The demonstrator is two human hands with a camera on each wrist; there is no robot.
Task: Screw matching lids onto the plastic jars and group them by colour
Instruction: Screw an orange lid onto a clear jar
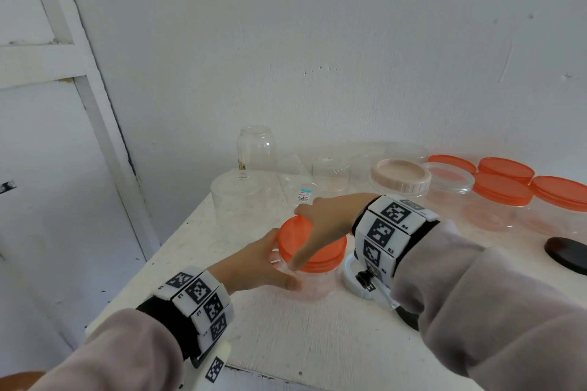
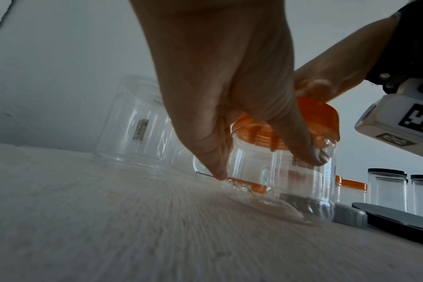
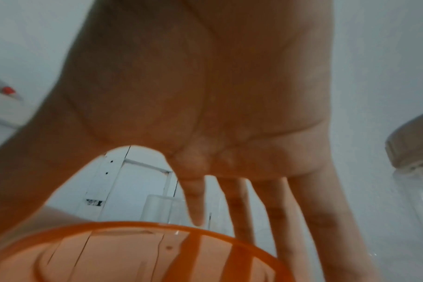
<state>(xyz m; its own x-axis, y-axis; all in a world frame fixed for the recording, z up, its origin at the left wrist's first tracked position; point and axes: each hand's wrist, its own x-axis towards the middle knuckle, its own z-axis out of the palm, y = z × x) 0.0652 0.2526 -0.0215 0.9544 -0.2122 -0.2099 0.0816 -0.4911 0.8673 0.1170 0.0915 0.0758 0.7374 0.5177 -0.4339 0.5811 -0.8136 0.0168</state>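
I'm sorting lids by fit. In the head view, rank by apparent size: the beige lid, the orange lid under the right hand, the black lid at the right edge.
1. Orange lid, though it is nearest the camera.
2. Beige lid.
3. Black lid, cut by the frame, so unsure.

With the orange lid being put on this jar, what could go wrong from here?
1. The orange lid sits tilted on the clear jar, so it may cross-thread.
2. The left hand holds the jar only by the fingertips; it could slip or tip while the right hand twists.
3. Empty jars stand close behind and may get knocked.
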